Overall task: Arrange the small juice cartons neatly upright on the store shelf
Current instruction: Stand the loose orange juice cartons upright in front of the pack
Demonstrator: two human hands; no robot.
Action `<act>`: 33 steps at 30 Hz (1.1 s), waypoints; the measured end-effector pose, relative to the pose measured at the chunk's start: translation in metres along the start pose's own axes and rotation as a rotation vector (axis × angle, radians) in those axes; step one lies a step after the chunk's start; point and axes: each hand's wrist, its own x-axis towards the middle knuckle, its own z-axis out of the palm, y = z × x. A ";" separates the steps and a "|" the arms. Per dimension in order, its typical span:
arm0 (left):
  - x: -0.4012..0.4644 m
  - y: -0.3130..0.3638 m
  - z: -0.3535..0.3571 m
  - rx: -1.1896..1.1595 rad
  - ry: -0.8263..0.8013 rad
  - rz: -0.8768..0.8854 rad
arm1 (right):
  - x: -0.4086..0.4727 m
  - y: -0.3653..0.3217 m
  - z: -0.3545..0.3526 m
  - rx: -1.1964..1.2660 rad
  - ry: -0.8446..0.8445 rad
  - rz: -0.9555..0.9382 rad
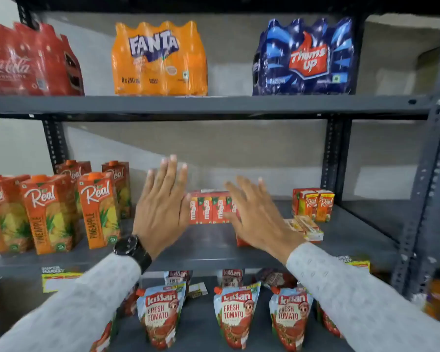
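Note:
A row of small red Maaza juice cartons stands upright in the middle of the grey middle shelf. My left hand is flat and open against the row's left end. My right hand is open with spread fingers over the row's right end and hides part of it. A red carton shows just below my right palm. Small Real cartons stand upright further right. One small carton lies on its side in front of them.
Tall Real pineapple cartons stand at the left of the same shelf. Coca-Cola, Fanta and Thums Up packs fill the shelf above. Kissan tomato pouches stand below. A shelf upright rises at the right.

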 end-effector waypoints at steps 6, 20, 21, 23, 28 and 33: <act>-0.073 -0.034 0.076 -0.036 -0.751 -0.221 | -0.034 0.021 0.072 -0.093 -0.468 0.055; -0.081 -0.054 0.092 -0.095 -0.886 -0.249 | -0.007 0.015 0.077 0.276 -0.472 -0.026; -0.083 -0.063 0.089 -0.093 -0.880 -0.266 | 0.008 0.005 0.080 0.350 -0.488 0.011; -0.084 -0.068 0.086 -0.087 -0.890 -0.278 | 0.028 -0.007 0.081 0.405 -0.544 0.059; -0.090 -0.075 0.086 -0.056 -0.878 -0.272 | 0.094 -0.028 0.101 0.433 -0.625 0.125; -0.094 -0.079 0.093 -0.050 -0.842 -0.269 | 0.126 -0.039 0.118 0.685 -0.667 0.316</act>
